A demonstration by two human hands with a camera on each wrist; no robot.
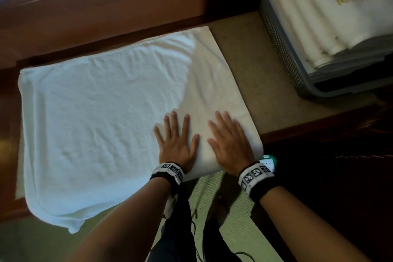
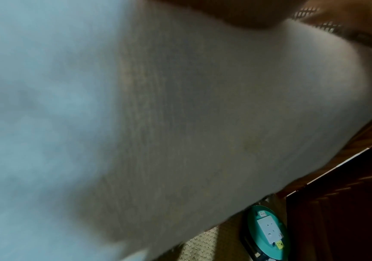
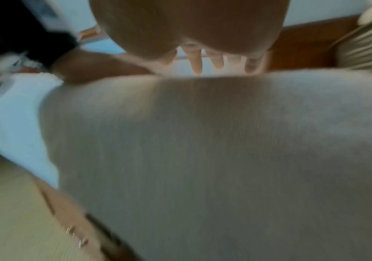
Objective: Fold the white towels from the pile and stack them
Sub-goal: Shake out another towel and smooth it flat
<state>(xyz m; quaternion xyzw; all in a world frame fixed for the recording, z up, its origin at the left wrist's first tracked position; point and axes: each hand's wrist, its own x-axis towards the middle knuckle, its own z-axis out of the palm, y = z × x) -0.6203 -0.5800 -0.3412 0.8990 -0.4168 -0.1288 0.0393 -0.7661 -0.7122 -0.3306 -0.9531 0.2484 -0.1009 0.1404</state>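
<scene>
A large white towel (image 1: 102, 117) lies spread flat over the wooden table, its near left corner hanging off the edge. Both hands press flat on its near right part, fingers straight and spread. My left hand (image 1: 175, 136) lies a palm's width left of my right hand (image 1: 228, 140), which sits close to the towel's right edge. The left wrist view is blurred and filled by the towel (image 2: 180, 123). In the right wrist view the towel (image 3: 214, 159) fills the frame below my straight right fingers (image 3: 197, 65).
A grey mesh basket (image 1: 282, 49) at the back right holds several folded white towels (image 1: 319, 13). Beige table surface (image 1: 251, 66) shows between the towel and the basket. A green round socket unit (image 2: 267, 231) lies on the floor near my right wrist. Dark wood trim (image 1: 106, 2) runs behind.
</scene>
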